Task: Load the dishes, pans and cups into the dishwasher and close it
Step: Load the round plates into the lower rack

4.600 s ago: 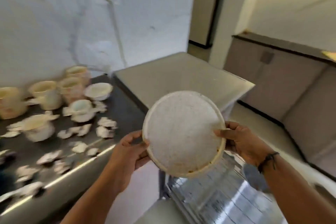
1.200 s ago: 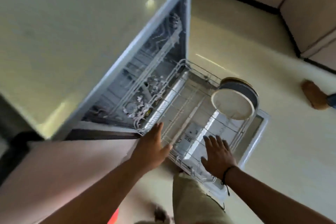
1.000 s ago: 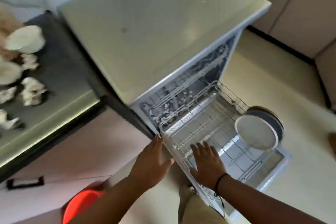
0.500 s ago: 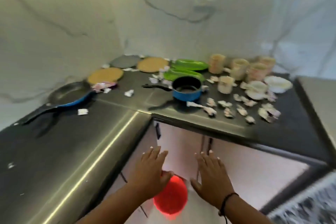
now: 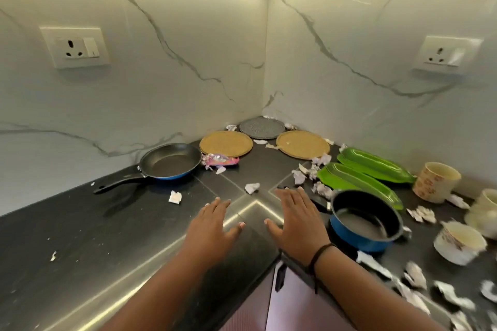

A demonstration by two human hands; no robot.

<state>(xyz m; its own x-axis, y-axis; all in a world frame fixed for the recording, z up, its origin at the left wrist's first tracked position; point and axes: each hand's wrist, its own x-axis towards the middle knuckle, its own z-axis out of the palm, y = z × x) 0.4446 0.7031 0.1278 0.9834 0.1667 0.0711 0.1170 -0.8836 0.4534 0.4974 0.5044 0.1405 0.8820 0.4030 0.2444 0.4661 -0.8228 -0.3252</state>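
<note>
Turning back from the dishwasher where a plate now stands racked, the person is facing the counter (image 5: 80, 236) again, frying pan (image 5: 169, 161) by its left wall, left hand (image 5: 212, 226) and right hand (image 5: 295, 220) hovering flat-fingered and empty over its inner corner, blue pot (image 5: 365, 220) just right.

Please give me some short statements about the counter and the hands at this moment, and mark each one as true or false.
1. Both hands are holding a plate. False: the left hand and the right hand are open and hold nothing.
2. The frying pan lies left of the two tan plates. True.
3. The blue pot stands beside the right hand. True.
4. The green trays are stacked inside the pot. False: they lie on the counter behind it.
5. The grey plate sits in the corner. True.
</note>
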